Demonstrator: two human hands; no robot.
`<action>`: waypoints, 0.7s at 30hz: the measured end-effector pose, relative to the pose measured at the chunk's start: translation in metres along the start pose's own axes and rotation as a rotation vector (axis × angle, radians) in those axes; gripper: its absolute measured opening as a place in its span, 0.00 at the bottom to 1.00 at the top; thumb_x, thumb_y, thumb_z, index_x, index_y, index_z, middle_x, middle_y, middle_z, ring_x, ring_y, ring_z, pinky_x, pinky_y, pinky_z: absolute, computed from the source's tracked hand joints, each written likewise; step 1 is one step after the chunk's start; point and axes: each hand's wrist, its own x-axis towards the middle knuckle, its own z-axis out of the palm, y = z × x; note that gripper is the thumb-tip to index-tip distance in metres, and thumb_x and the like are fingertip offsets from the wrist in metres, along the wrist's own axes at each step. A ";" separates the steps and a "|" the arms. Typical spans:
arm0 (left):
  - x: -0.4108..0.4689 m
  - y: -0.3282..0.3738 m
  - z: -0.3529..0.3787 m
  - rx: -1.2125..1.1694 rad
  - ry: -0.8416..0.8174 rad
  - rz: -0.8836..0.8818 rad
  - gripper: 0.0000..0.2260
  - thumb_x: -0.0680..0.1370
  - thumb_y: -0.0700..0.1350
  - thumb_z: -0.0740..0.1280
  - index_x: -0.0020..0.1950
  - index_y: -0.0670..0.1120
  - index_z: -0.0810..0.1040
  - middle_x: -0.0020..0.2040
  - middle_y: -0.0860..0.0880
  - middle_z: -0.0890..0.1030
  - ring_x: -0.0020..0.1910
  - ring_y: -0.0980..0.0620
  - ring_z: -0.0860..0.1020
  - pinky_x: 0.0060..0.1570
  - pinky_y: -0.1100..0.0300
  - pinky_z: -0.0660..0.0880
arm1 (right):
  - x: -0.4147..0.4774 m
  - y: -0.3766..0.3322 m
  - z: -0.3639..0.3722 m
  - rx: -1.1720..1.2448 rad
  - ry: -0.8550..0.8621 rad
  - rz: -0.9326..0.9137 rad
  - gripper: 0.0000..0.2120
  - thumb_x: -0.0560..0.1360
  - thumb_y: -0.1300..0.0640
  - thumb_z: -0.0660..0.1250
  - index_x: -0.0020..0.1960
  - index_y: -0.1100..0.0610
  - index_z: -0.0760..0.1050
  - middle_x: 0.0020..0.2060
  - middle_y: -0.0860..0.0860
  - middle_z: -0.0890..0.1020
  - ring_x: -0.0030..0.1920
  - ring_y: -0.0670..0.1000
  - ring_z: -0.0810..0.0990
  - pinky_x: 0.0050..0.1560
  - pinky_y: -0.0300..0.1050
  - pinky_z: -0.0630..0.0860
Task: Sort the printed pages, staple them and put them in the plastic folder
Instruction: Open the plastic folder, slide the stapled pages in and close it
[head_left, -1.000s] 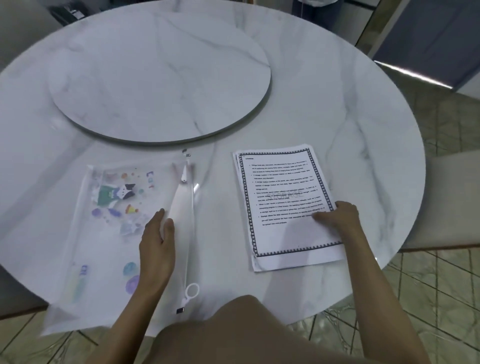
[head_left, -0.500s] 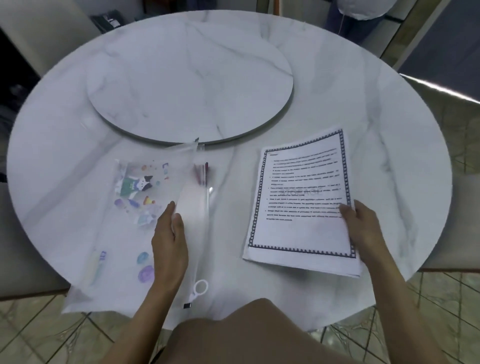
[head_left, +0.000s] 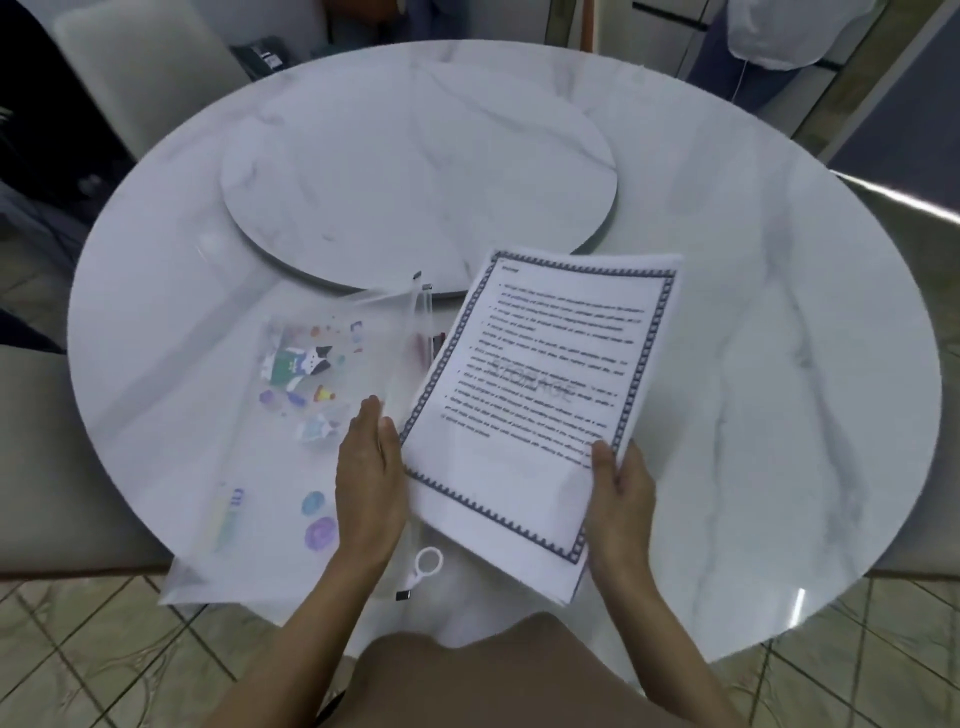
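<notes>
Right, I have the pages pinched at their near right corner in the right hand, thumb on top. They hang tilted over the near middle of the table, with their left edge overlapping the zip side of the folder.

The left hand lies flat on the folder beside that zip side, fingers straight, pressing rather than gripping. Whether it has parted the two layers I cannot tell.

The folder lies toward the near left edge of the table. Its ring pull sits at the near end of the zip, so I judge the mouth open along its length.

The step in hand is feeding the pages in. To do it well I would:
- have the left fingers lift only the top layer;
- lower the pages' left edge flat to the table;
- slide them leftward as one block, square to the mouth, so no corner catches on the zip.

A one-corner grip lets the far end sag and fan, so I would go slowly. I would also keep the folder pinned so it does not skate toward the table edge. I cannot make out a staple from here. The turntable beyond plays no part.
</notes>
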 end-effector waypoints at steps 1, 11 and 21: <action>0.001 -0.001 0.000 0.009 -0.002 0.000 0.20 0.82 0.48 0.50 0.73 0.44 0.63 0.73 0.47 0.66 0.72 0.49 0.63 0.70 0.61 0.55 | -0.003 0.001 0.003 -0.003 -0.040 0.006 0.08 0.80 0.57 0.56 0.52 0.48 0.72 0.47 0.44 0.80 0.50 0.46 0.79 0.53 0.44 0.76; 0.010 -0.011 0.012 0.115 -0.093 0.008 0.22 0.82 0.50 0.49 0.74 0.43 0.60 0.74 0.46 0.64 0.74 0.48 0.60 0.71 0.55 0.56 | 0.040 0.000 -0.020 -0.001 -0.295 0.165 0.08 0.79 0.59 0.58 0.50 0.49 0.75 0.46 0.46 0.82 0.45 0.45 0.82 0.47 0.40 0.79; 0.014 -0.016 0.021 0.183 -0.159 -0.018 0.23 0.82 0.51 0.49 0.75 0.44 0.57 0.76 0.48 0.59 0.76 0.49 0.55 0.73 0.55 0.52 | 0.051 0.023 -0.029 0.001 -0.422 0.309 0.09 0.79 0.58 0.58 0.49 0.49 0.76 0.46 0.45 0.83 0.44 0.46 0.84 0.47 0.44 0.81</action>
